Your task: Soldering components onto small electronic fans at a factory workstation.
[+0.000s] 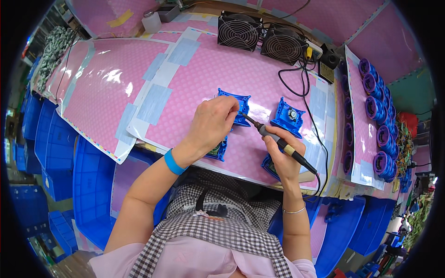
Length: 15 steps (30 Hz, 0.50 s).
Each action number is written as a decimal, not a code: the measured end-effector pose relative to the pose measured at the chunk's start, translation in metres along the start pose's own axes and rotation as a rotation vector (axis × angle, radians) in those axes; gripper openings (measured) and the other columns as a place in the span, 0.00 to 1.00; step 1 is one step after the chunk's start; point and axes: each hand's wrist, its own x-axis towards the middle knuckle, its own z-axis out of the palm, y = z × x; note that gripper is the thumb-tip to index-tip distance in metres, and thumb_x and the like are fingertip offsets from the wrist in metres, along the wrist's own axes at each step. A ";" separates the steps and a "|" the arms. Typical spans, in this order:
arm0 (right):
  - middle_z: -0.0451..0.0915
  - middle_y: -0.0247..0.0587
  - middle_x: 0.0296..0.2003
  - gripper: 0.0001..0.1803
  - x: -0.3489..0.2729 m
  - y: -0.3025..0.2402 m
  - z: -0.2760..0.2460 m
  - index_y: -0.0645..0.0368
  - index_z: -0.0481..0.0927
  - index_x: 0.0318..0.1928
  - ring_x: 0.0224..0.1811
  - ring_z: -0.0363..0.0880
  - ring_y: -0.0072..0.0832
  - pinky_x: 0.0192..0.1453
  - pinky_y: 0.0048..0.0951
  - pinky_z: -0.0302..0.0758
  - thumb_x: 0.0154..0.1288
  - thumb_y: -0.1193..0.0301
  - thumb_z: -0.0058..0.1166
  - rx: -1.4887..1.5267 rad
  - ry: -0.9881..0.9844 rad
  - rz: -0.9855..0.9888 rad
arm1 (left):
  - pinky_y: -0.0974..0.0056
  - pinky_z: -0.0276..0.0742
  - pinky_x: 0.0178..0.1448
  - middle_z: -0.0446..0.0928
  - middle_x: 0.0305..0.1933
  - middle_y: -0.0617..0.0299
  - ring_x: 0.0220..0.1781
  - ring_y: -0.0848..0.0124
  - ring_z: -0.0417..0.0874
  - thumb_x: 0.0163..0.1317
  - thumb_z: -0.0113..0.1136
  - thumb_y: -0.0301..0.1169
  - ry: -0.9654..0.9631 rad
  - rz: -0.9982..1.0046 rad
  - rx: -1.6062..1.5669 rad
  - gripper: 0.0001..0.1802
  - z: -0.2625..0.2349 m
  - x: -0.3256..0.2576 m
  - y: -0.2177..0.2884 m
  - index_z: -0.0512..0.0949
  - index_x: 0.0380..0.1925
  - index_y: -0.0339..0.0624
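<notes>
My left hand (214, 121) has its fingers pinched together over a blue plastic fan frame (236, 103) on the pink mat; what it pinches is too small to tell. My right hand (282, 157) grips a black soldering iron (273, 137) like a pen, its tip pointing up-left at the frame's near edge beside my left fingertips. A second blue frame (288, 116) with a round metal hub lies just to the right. Parts of two more blue pieces show under my left wrist (218, 150) and under my right hand (270, 165).
Two black wire-grilled fans (239, 31) (283, 45) stand at the back of the pink mat (111, 78). Purple-and-blue coil parts (378, 111) line the right side. A black cable (315, 134) trails from the iron. Blue crates (51, 148) sit low on the left.
</notes>
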 end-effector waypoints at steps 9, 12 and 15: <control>0.84 0.34 0.27 0.12 0.000 0.000 -0.001 0.63 0.86 0.42 0.23 0.74 0.15 0.27 0.19 0.68 0.56 0.76 0.63 -0.006 0.004 -0.019 | 0.62 0.76 0.32 0.80 0.28 0.56 0.29 0.64 0.82 0.54 0.64 0.22 0.005 0.006 0.017 0.05 0.000 0.000 0.001 0.78 0.31 0.37; 0.83 0.31 0.27 0.12 -0.001 0.000 -0.002 0.66 0.85 0.44 0.25 0.73 0.11 0.28 0.15 0.67 0.58 0.78 0.62 -0.017 -0.021 -0.035 | 0.61 0.76 0.32 0.79 0.28 0.56 0.28 0.63 0.82 0.54 0.64 0.22 0.003 0.009 0.021 0.04 0.001 0.000 0.000 0.78 0.30 0.37; 0.83 0.31 0.27 0.12 -0.001 0.002 -0.001 0.66 0.85 0.44 0.25 0.73 0.11 0.28 0.15 0.67 0.58 0.78 0.62 -0.013 -0.020 -0.039 | 0.61 0.75 0.31 0.79 0.28 0.56 0.28 0.63 0.82 0.54 0.64 0.22 -0.008 0.014 0.046 0.04 0.001 0.000 0.001 0.78 0.30 0.37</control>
